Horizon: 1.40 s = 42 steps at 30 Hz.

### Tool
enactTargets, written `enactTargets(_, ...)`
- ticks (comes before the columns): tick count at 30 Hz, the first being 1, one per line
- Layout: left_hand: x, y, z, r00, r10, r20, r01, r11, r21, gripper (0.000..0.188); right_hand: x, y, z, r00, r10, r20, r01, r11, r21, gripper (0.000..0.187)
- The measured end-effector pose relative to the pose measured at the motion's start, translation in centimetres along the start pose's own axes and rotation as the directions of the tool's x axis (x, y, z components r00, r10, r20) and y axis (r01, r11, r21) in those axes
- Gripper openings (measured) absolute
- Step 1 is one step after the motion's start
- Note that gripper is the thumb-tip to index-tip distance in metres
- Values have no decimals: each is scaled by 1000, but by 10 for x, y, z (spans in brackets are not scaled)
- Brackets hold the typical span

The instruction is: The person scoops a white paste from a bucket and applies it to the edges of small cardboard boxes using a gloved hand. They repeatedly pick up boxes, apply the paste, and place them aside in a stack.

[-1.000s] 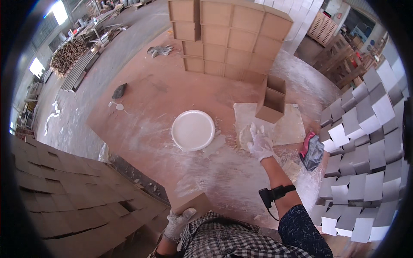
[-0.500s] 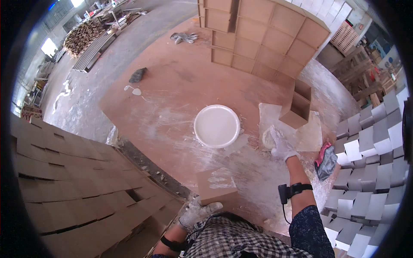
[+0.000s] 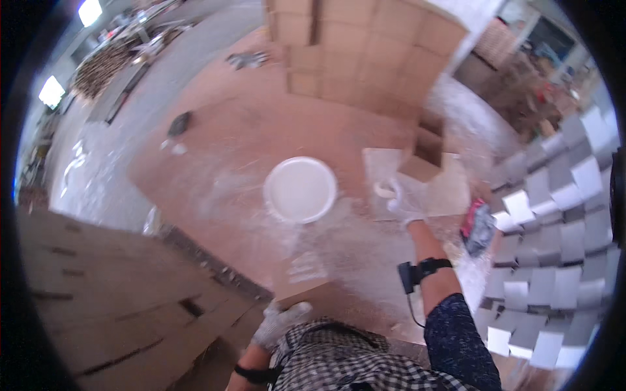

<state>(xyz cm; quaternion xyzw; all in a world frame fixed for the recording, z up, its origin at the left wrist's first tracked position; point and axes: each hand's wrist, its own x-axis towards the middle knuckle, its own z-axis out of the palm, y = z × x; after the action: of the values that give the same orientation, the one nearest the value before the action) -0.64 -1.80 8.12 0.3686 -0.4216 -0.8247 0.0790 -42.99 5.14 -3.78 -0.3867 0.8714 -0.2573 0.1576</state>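
My left hand [image 3: 282, 322], in a whitish glove, is closed on the near side of a cardboard box [image 3: 312, 290] just in front of my body. White smears cover part of the box's top. Out to the right, my gloved right hand [image 3: 407, 204] is closed around a pale, rounded thing [image 3: 385, 190], its kind blurred, over a pale flat sheet [image 3: 450, 203]. An open-topped cardboard box [image 3: 420, 167] with a divider stands on that sheet, just beyond the right hand. Between the hands and farther off sits a round white tub [image 3: 268, 195] filled with white paste.
Stacked cardboard boxes [image 3: 365, 58] rise at the far side of the reddish board [image 3: 215, 156]. More stacks stand close at left [image 3: 117, 287] and right [image 3: 541, 260]. A pink and grey cloth [image 3: 478, 228], a dark lump [image 3: 180, 124] and a grey glove [image 3: 248, 60] lie about.
The whole view has shifted, so the scene sits farther left and blurs. Both hands keep their holds, with little movement relative to the boxes.
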Motion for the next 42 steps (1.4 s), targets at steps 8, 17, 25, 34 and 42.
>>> enactTargets(8, 13, -38, -34, 992, 59, -115, -52, 996, 66, 58, -44, -36, -48, 884, 468, 8, -59, 93, 994, 47)
enactTargets(17, 5, -5, -4, 966, 249, -70, -252, 967, -31, 57, -103, -86, -36, 980, 198, -28, 157, -673, 723, 48)
enactTargets(25, 1, -6, -29, 966, 222, -136, -221, 975, 23, 52, -89, -128, -27, 959, 201, 198, -207, 22, 978, 40)
enactTargets(34, -8, 3, -45, 987, 99, -126, -128, 960, -248, 49, -7, -188, 7, 931, -360, 57, 284, 815, 506, 22)
enactTargets(42, 8, -3, -47, 977, 201, -71, -211, 962, -173, 48, 22, -215, 24, 942, -135, 308, 176, 979, -107, 26)
